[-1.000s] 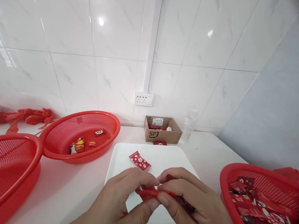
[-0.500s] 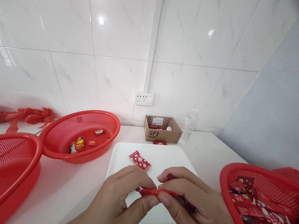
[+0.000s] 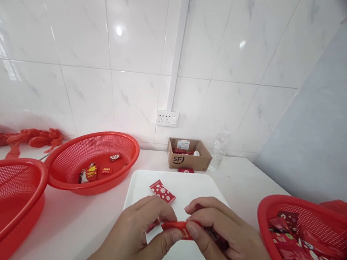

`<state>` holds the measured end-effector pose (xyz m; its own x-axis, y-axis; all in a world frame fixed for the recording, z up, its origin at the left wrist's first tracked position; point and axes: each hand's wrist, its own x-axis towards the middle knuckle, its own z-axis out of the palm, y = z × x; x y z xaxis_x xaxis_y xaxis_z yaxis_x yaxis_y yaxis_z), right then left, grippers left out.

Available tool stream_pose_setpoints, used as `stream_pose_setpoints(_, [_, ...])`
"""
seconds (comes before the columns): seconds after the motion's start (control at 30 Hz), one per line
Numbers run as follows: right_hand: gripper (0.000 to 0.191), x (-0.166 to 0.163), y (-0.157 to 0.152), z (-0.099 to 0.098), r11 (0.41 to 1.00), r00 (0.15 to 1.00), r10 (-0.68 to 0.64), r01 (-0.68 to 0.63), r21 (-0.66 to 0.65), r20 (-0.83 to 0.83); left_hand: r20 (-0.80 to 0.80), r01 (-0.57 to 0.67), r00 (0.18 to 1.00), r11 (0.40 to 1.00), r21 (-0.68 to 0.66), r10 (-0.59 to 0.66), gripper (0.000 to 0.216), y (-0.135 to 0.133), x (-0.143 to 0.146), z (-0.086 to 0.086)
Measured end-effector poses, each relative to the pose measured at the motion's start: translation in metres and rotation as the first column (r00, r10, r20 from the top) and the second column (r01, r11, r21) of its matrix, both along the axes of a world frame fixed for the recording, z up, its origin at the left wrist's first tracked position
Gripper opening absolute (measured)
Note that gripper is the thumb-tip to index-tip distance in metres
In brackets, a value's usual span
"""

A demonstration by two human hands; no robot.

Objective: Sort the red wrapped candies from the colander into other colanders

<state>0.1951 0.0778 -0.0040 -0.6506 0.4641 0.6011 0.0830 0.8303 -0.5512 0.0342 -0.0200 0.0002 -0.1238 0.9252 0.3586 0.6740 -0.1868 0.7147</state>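
Note:
My left hand [image 3: 140, 236] and my right hand [image 3: 221, 239] meet low in the middle, over the white tray [image 3: 183, 185]. Both pinch one small red wrapped candy [image 3: 177, 227] between thumbs and fingertips. My right hand also has more dark red packets [image 3: 217, 237] tucked under its fingers. Another red packet with white dots [image 3: 162, 191] lies on the tray just beyond my left fingers. At the right stands a red basket [image 3: 276, 203] full of red candy packets [image 3: 299, 246].
A red mesh basket [image 3: 65, 181] with a few candies [image 3: 92, 171] sits left of the tray; a second red basket [image 3: 5, 172] stands at the far left. A cardboard box [image 3: 189, 160] and a clear bottle [image 3: 219, 148] stand by the tiled wall. Red plastic bags [image 3: 24, 137] lie back left.
Both hands stay pinched on the same candy and have barely shifted; the view has tipped up a little, so everything sits slightly lower in the picture.

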Motion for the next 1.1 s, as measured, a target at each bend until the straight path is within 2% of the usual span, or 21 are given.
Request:
stream_pose_setpoints(0.1, [0.022,-0.003,0.004,-0.003,0.999,0.981,0.005,0.002,-0.034,0.195,-0.049,-0.041,0.998,0.992,-0.120,0.036,0.006,0.003,-0.002,-0.006])
stream_pose_setpoints(0.17, [0.024,-0.007,0.007,-0.005,0.999,0.933,-0.018,0.027,-0.021,0.359,-0.151,-0.048,0.988,0.983,-0.177,0.021,0.008,0.006,-0.002,-0.010])
stream_pose_setpoints(0.3, [0.024,-0.019,0.013,-0.009,0.995,0.797,-0.096,0.093,0.037,0.596,-0.379,0.003,0.919,0.961,-0.277,-0.112,0.015,0.012,-0.001,-0.012])
stream_pose_setpoints(0.43, [0.025,-0.027,0.018,-0.013,0.988,0.698,-0.154,0.108,0.111,0.699,-0.459,0.067,0.850,0.916,-0.397,-0.260,0.018,0.017,0.001,-0.010])
stream_pose_setpoints(0.63, [0.028,-0.030,0.022,-0.017,0.983,0.642,-0.174,0.072,0.168,0.747,-0.513,0.092,0.798,0.905,-0.415,-0.316,0.031,0.022,0.002,-0.021])
stream_pose_setpoints(0.73, [0.029,-0.030,0.022,-0.016,0.985,0.645,-0.168,0.085,0.148,0.746,-0.512,0.083,0.800,0.903,-0.421,-0.312,0.036,0.023,0.002,-0.022])
stream_pose_setpoints(0.9, [0.028,-0.026,0.022,-0.013,0.988,0.700,-0.155,0.128,0.091,0.697,-0.502,0.078,0.817,0.917,-0.390,-0.283,0.040,0.023,0.003,-0.022])
stream_pose_setpoints(1.1, [0.045,-0.017,0.020,-0.011,0.999,0.814,-0.022,0.037,-0.013,0.580,-0.512,0.067,0.809,0.910,-0.410,-0.290,0.038,0.022,0.004,-0.025])
